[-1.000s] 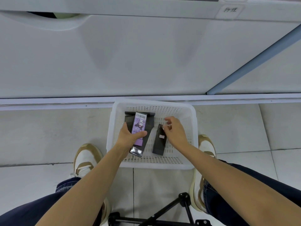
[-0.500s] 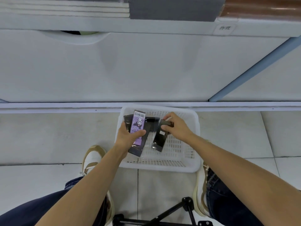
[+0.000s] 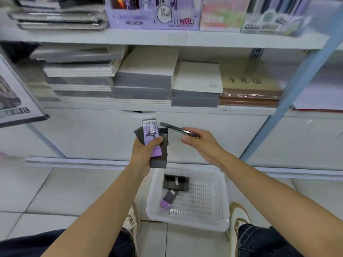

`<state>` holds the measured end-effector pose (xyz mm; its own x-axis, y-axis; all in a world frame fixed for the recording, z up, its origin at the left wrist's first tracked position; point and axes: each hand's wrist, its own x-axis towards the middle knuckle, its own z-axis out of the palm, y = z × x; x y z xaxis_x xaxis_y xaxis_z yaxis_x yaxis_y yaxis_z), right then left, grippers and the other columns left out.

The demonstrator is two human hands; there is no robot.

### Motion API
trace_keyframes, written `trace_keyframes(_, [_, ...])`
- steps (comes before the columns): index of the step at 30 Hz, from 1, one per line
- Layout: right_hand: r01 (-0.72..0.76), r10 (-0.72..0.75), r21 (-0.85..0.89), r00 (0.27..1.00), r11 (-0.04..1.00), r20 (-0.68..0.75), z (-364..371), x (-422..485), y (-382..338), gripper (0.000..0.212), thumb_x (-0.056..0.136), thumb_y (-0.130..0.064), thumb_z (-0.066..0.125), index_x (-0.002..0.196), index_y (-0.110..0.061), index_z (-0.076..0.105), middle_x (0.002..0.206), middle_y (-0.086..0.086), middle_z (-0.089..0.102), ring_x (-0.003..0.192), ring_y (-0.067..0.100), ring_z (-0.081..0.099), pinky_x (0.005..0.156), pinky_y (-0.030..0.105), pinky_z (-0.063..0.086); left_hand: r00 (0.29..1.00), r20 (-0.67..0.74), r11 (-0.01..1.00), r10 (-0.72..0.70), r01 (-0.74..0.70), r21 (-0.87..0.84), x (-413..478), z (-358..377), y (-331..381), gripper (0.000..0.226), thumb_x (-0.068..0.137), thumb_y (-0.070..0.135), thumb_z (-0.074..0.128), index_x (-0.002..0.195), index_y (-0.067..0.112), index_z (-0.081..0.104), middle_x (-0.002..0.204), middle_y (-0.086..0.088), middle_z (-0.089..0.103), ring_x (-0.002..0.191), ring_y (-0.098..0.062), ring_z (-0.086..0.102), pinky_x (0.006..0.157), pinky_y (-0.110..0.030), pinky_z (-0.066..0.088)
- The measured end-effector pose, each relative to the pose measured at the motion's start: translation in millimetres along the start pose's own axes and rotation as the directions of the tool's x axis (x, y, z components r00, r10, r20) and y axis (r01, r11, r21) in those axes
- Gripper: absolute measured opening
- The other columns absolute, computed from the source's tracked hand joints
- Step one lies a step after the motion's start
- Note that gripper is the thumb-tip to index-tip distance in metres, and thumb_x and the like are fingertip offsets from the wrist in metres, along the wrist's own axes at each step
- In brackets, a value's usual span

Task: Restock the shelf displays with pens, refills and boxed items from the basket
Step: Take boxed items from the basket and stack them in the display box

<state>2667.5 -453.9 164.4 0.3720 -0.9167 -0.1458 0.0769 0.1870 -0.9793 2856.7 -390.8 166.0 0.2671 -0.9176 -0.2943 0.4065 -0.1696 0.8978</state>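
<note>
Far L there's a framed print [image 3: 14, 101] leaning by the unit, not my concern. My left hand [image 3: 143, 154] is up at chest height in front of the white base cabinet, clasped round a fanned bundle: a purple pack [image 3: 150, 133] on top, thumb pressed across its face, w/ black packs [image 3: 162, 156] behind it. The purple pack's long axis runs near upright, barcode end up.

The relation that matters: the purple display box [image 3: 154, 17] on the top shelf sits almost straight above that bundle, past the notebook stacks [image 3: 143, 80] on the shelf between. So the left hand is the nearer one, and I judge a straight lift lines it up.

Next over, my right hand [image 3: 204, 143] is level w/ the left and just beside it, wrist bent inward. Its fingers curl round one end of a slim black pack [image 3: 175, 129], which lies roughly flat – long axis pointing left, free end touching or nearly touching the bundle; can't tell which. The thumb looks to hang just under the pack.

Below the hands, on the floor between my shoes, the basket [image 3: 194, 226] has a black box [image 3: 176, 182] at its far wall and a small purple-and-black pack [image 3: 168, 200] nearer me. Blue upright [image 3: 289, 84] bounds the bay on the R.
</note>
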Motion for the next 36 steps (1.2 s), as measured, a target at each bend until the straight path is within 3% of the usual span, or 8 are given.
trace_keyframes(3, [0.103, -0.104, -0.014, 0.995, 0.995, -0.002, 22, -3, -32, 0.024, 0.094, -0.011, 0.061, 0.114, 0.001, 0.064, 0.092, 0.009, 0.069, 0.084, 0.019, 0.066, 0.082, 0.027, 0.057, 0.995, 0.014, 0.995, 0.102, -0.102, -0.004, -14, 16, 43, 0.036, 0.085, 0.004, 0.069, 0.12, 0.009, 0.061, 0.103, -0.017, 0.071, 0.08, -0.026, 0.07, 0.066, -0.042, 0.062])
trace_keyframes(10, [0.226, -0.221, 0.064, 0.972, 0.972, -0.075, 59, -9, -103, 0.025, 0.094, -0.014, 0.06, 0.117, -0.004, 0.063, 0.11, 0.013, 0.065, 0.084, 0.013, 0.06, 0.072, 0.021, 0.053, 0.941, -0.108, 0.944, 0.322, -0.328, -0.043, -41, 39, 125, 0.066, 0.078, 0.006, 0.078, 0.135, 0.013, 0.046, 0.116, -0.013, 0.068, 0.096, -0.03, 0.069, 0.086, -0.052, 0.056])
trace_keyframes(15, [0.281, -0.281, -0.008, 0.958, 0.96, 0.052, 70, -16, -145, 0.037, 0.089, -0.003, 0.064, 0.122, -0.018, 0.061, 0.113, 0.014, 0.068, 0.082, 0.02, 0.065, 0.079, 0.035, 0.049, 0.922, -0.102, 0.918, 0.372, -0.382, -0.106, -54, 43, 161, 0.063, 0.078, 0.004, 0.077, 0.132, 0.01, 0.045, 0.117, -0.014, 0.068, 0.09, -0.026, 0.07, 0.083, -0.05, 0.058])
trace_keyframes(18, [0.282, -0.266, -0.09, 0.952, 0.955, 0.152, 78, -18, -163, 0.039, 0.09, -0.004, 0.063, 0.124, -0.021, 0.056, 0.1, 0.007, 0.072, 0.083, 0.017, 0.068, 0.074, 0.024, 0.05, 0.9, -0.031, 0.896, 0.435, -0.436, -0.082, -59, 46, 179, 0.058, 0.079, 0.002, 0.075, 0.13, 0.011, 0.049, 0.116, -0.011, 0.069, 0.096, -0.026, 0.07, 0.082, -0.044, 0.059])
trace_keyframes(23, [0.367, -0.366, -0.13, 0.93, 0.921, 0.035, 86, -11, -197, 0.019, 0.098, -0.019, 0.056, 0.111, -0.005, 0.058, 0.093, 0.004, 0.067, 0.072, 0.007, 0.063, 0.064, 0.017, 0.049, 0.889, 0.073, 0.892, 0.451, -0.451, -0.018, -66, 53, 206, 0.058, 0.077, 0.005, 0.078, 0.128, 0.015, 0.051, 0.115, -0.009, 0.07, 0.101, -0.028, 0.069, 0.083, -0.045, 0.058])
trace_keyframes(29, [0.479, -0.473, -0.225, 0.877, 0.849, 0.083, 84, 1, -257, 0.031, 0.096, -0.015, 0.059, 0.124, -0.027, 0.056, 0.098, -0.004, 0.073, 0.086, 0.004, 0.07, 0.064, 0.013, 0.052, 0.888, 0.073, 0.89, 0.455, -0.456, -0.005, -60, 46, 243, 0.057, 0.074, 0.01, 0.081, 0.124, 0.017, 0.054, 0.108, -0.007, 0.072, 0.094, -0.026, 0.072, 0.071, -0.042, 0.06])
trace_keyframes(33, [0.555, -0.584, -0.248, 0.81, 0.794, -0.053, 86, 22, -307, 0.025, 0.092, -0.005, 0.059, 0.115, -0.014, 0.054, 0.115, 0.01, 0.066, 0.106, 0.022, 0.065, 0.087, 0.033, 0.055, 0.907, 0.058, 0.907, 0.416, -0.419, 0.045, -49, 41, 265, 0.06, 0.069, 0.014, 0.086, 0.121, 0.015, 0.057, 0.104, -0.007, 0.074, 0.092, -0.026, 0.072, 0.077, -0.044, 0.06])
trace_keyframes(36, [0.598, -0.629, -0.212, 0.768, 0.773, -0.125, 94, 42, -333, 0.02, 0.091, 0.0, 0.059, 0.102, -0.015, 0.051, 0.111, 0.013, 0.066, 0.105, 0.025, 0.065, 0.086, 0.035, 0.055, 0.918, 0.032, 0.914, 0.396, -0.398, 0.077, -39, 37, 278, 0.057, 0.065, 0.017, 0.088, 0.115, 0.015, 0.06, 0.094, -0.006, 0.076, 0.076, -0.023, 0.073, 0.056, -0.035, 0.058])
